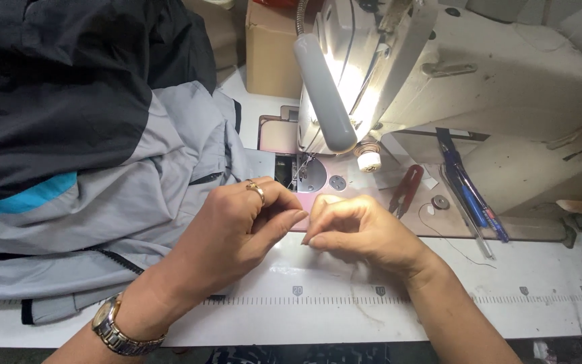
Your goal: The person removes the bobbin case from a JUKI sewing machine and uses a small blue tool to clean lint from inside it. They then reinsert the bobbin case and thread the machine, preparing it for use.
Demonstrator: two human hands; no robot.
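1. The left hand [237, 226] rests on the white table [547, 283] just in front of the sewing machine [479, 74]. Its fingers are curled, and the thumb and forefinger are pressed together at their tips. There is a gold ring [256, 189] on one finger and a metal wristwatch [112, 328] on the wrist.
2. The right hand [362, 229] lies close beside the left one, and the fingertips of both hands almost meet. Its fingers are also bent inward, with thumb and forefinger closed together in a pinch.
3. A thin thread [357, 296] hangs down from the area of the right hand and crosses the ruler marks on the table edge. It seems to be pinched between the hands, but it is too fine to tell exactly which fingers hold it.
4. The grey jacket [122, 202], with black and light blue parts, lies on the table to the left, touching the left forearm.
5. Behind the hands there is the round needle plate [311, 176] of the machine, lit by a lamp [328, 101] on a flexible neck.
6. To the right of the hands lie red thread snips [407, 189], a small bobbin [440, 201] and some blue pens [473, 195], all well apart from the fingers.
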